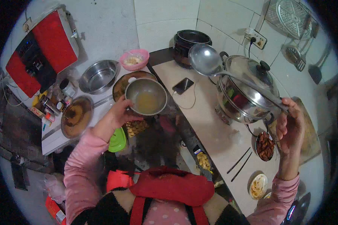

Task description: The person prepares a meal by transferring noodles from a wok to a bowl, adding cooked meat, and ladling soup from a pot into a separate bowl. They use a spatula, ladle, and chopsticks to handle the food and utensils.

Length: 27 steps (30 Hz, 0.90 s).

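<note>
My left hand (122,112) grips a metal bowl (146,97) by its left rim; a little yellowish liquid lies in the bottom. In my right hand (293,121) is the handle end of a large metal ladle (206,59), raised over the counter. The ladle's head hangs between a black pot (190,42) and a lidded stainless-steel steamer pot (242,104). Near my right wrist stands a dish of dark brown food (265,146). Two black chopsticks (240,164) lie on the counter, beside a plate with pale food remains (258,186).
A phone (183,85) with a cable lies on the counter (211,123). Leftwards are a steel basin (99,76), a pink basket (134,59), a brown round lid (77,116) and several jars. A wooden board (309,135) leans at the right wall. Utensils hang above.
</note>
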Motion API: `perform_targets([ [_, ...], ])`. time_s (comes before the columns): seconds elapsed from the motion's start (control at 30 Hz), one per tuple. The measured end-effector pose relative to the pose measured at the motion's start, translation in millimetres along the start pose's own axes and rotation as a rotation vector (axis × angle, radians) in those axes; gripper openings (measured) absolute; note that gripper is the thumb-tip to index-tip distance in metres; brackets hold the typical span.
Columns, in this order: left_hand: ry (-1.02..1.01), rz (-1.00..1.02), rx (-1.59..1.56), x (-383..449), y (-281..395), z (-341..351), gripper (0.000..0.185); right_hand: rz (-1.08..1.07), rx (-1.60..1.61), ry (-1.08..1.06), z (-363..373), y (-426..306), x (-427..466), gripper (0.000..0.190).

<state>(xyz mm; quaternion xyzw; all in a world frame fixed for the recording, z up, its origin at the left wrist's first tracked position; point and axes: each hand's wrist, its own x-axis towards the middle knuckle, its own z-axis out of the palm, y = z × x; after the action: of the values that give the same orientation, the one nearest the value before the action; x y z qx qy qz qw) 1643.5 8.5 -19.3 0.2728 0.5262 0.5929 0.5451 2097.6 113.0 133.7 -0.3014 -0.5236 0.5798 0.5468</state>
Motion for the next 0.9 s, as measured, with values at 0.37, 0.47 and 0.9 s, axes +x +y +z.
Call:
perform_targets([
  [0.37, -0.019, 0.192, 0.11, 351.5, 195.6, 36.6, 0.055, -0.067, -0.248, 0.15, 73.9, 59.7, 261.8, 0.033],
  [0.47, -0.01, 0.235, 0.236, 446.3, 220.4, 51.0, 0.063, -0.064, -0.237, 0.18, 83.7, 78.0, 306.6, 0.031],
  [0.9, 0.149, 1.098, 1.079, 651.6, 178.1, 103.6, 0.068, 0.04, -0.549, 0.285, 139.7, 116.6, 393.9, 0.024],
])
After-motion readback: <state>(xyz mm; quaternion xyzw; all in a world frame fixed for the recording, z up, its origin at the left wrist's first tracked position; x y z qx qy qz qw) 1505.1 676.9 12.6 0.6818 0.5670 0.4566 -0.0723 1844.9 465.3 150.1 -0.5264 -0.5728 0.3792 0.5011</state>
